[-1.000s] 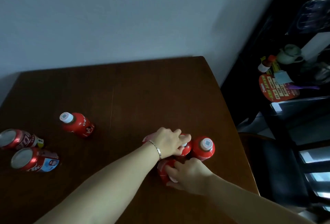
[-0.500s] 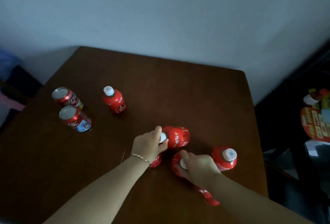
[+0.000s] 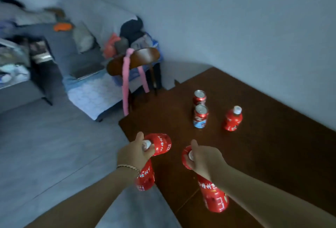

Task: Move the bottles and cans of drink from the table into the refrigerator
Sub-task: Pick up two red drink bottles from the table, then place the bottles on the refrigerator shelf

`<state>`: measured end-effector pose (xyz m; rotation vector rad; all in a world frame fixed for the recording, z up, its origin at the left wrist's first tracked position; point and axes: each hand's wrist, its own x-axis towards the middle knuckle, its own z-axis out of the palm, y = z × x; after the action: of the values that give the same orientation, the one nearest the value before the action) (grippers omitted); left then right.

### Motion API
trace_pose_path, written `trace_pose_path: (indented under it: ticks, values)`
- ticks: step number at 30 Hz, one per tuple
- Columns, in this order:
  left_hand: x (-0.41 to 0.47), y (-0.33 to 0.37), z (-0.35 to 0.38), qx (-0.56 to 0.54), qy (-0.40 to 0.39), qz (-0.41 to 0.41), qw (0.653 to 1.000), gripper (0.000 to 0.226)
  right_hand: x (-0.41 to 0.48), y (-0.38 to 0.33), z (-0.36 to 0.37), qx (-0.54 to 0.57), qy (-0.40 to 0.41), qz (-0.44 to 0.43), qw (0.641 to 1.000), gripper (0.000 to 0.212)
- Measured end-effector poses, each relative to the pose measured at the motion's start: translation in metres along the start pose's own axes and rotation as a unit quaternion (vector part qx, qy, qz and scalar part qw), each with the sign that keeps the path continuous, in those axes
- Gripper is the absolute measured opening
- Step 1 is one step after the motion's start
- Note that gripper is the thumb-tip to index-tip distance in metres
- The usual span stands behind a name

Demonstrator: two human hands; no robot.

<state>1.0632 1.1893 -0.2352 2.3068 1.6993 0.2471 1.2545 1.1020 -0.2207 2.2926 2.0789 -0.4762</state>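
A grey floor is filling the left side; beyond it a chair is standing with a pink strap hanging from its back; to the right the brown surface is running up to the wall.

The left hand, a bracelet at its wrist, is hovering at the surface's left edge with its fingers curling round the necks of two red bottles; the first bottle is hanging down below the wrist; the second bottle is lying level, base pointing right, white cap against the palm.

The right hand is hovering over the surface, apart from the left, and is likewise gripping two; the third bottle is showing its cap and shoulder at the thumb, the rest hidden; the fourth bottle is hanging, tilted, under the forearm.

Farther back, two cans are standing upright, the far can just behind the near can; beside them to the right the fifth bottle is standing upright on the surface.
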Motion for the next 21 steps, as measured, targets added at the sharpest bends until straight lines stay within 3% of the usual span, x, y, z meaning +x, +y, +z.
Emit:
trace_pose_path:
  ticks: [3,5,10,16,19,21]
  values:
    - [-0.03,-0.077,-0.063,-0.036,0.062,-0.082,0.994,0.027,0.03,-0.102,-0.016,-0.001,0.037,-0.094,0.995,0.054]
    - [-0.056,-0.129,-0.101,-0.064,0.109,-0.154,0.98,0.03,0.046,-0.175,-0.021,0.002,0.038,-0.143,0.989,0.049]
    - [-0.13,-0.246,-0.173,-0.129,0.229,-0.308,0.914,0.034,0.056,-0.345,-0.029,-0.02,0.013,-0.255,0.967,0.046]
    - [-0.237,-0.342,-0.24,-0.063,0.3,-0.459,0.834,0.03,0.032,-0.527,-0.021,-0.092,0.01,-0.465,0.88,0.054]
    - [-0.297,-0.369,-0.264,-0.029,0.337,-0.545,0.767,0.028,0.003,-0.608,-0.013,-0.098,0.007,-0.545,0.833,0.056]
    - [-0.339,-0.378,-0.275,-0.032,0.373,-0.604,0.704,0.026,-0.022,-0.654,-0.006,-0.103,0.014,-0.609,0.786,0.054]
